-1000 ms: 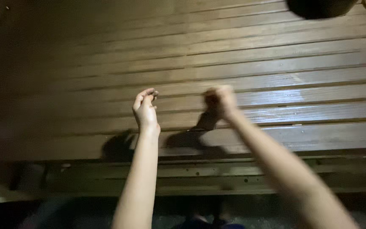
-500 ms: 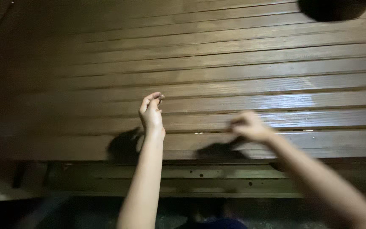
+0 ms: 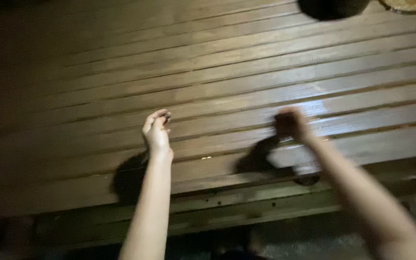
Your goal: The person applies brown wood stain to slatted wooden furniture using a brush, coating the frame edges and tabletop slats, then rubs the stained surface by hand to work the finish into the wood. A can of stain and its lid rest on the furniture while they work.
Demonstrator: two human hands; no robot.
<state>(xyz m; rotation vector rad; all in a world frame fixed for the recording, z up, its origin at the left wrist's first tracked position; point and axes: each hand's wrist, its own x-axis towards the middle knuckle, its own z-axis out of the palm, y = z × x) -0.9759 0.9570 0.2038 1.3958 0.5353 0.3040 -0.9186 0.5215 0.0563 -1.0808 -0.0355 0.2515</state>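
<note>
Over the slatted wooden bench, the right hand has lifted back up, blurred, grip unreadable; the left hand stays raised, fingertips pinched together.

- Right hand: motion-blurred; finger position and any contents cannot be determined.
- Left hand: fingertips curled together; whether they pinch something is too small and dark to tell.
- Dark round object: cut off by the top edge; kind unclear.
- Pale round object: cropped at the top right corner.
- Both forearms: cut off by the bottom edge.
</note>
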